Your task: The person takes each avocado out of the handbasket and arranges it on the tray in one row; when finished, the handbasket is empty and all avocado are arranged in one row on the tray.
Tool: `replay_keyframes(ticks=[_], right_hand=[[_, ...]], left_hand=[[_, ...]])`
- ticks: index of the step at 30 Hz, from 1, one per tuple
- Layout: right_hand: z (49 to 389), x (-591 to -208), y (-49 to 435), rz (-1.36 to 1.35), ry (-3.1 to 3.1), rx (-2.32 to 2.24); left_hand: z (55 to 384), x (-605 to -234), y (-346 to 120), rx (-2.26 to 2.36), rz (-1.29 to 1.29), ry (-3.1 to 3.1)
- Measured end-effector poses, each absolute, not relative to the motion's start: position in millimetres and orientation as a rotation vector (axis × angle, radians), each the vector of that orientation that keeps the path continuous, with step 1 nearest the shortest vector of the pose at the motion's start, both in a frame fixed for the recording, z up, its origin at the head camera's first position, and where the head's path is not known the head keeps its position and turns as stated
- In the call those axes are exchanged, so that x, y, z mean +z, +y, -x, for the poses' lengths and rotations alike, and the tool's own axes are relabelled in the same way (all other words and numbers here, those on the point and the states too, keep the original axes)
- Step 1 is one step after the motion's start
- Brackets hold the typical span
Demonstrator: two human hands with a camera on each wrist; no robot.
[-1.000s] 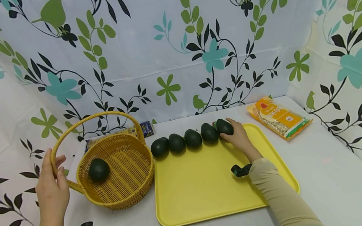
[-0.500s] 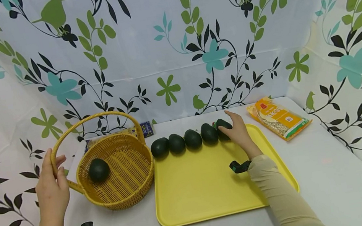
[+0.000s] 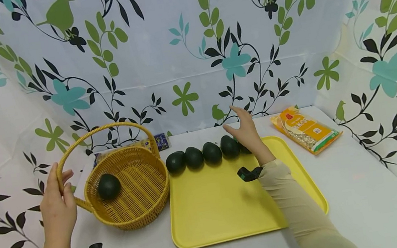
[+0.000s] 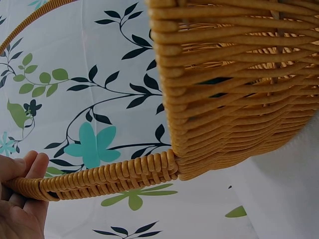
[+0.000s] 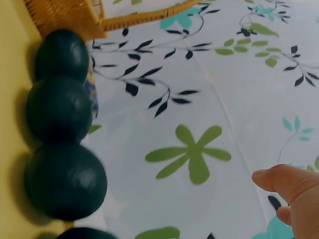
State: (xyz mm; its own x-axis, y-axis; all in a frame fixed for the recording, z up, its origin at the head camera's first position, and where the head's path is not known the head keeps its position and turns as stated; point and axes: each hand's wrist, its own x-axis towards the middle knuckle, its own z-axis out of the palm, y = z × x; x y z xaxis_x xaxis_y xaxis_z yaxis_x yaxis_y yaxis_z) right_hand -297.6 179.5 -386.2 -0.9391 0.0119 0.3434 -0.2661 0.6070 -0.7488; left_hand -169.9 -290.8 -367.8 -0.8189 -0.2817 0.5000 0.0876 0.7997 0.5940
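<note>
My left hand [image 3: 57,203] grips the handle [image 4: 109,177] of a yellow-brown wicker basket [image 3: 132,222], thumb and fingers around it. One dark green avocado [image 3: 108,186] lies in the basket's left side. Along the far edge of a yellow tray [image 3: 225,205] stands a row of several dark avocados [image 3: 194,157], side by side. My right hand [image 3: 248,132] is raised over the right end of this row, thumb and forefinger spread, holding nothing. It partly hides the rightmost avocado [image 3: 244,149]. In the right wrist view, the forefinger and thumb are apart from the avocados [image 5: 65,180].
An orange packet of grain [image 3: 305,129] lies right of the tray. Behind the basket a blue-and-yellow packet [image 3: 161,141] is partly hidden. A patterned cloth [image 3: 189,57] hangs behind the white table [image 3: 367,185].
My right hand has let go of the rightmost avocado, risen, and moved a little left, leaving it at the row's right end. My left hand and the basket stay put.
</note>
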Motion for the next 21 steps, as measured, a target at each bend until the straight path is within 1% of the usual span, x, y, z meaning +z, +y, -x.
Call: replay_keyframes(ticks=[11,21], right_hand=[[298.7,-361.8,126.6,-0.355,-2.451,1.351],[292.9,-350.9,59.0,-0.519,-2.42,1.453]], left_hand=[[170.2,-367.9,-293.7,-0.84,-0.134,-2.394],[169.3,-366.2,-292.8,-0.845,-0.113,-2.401]])
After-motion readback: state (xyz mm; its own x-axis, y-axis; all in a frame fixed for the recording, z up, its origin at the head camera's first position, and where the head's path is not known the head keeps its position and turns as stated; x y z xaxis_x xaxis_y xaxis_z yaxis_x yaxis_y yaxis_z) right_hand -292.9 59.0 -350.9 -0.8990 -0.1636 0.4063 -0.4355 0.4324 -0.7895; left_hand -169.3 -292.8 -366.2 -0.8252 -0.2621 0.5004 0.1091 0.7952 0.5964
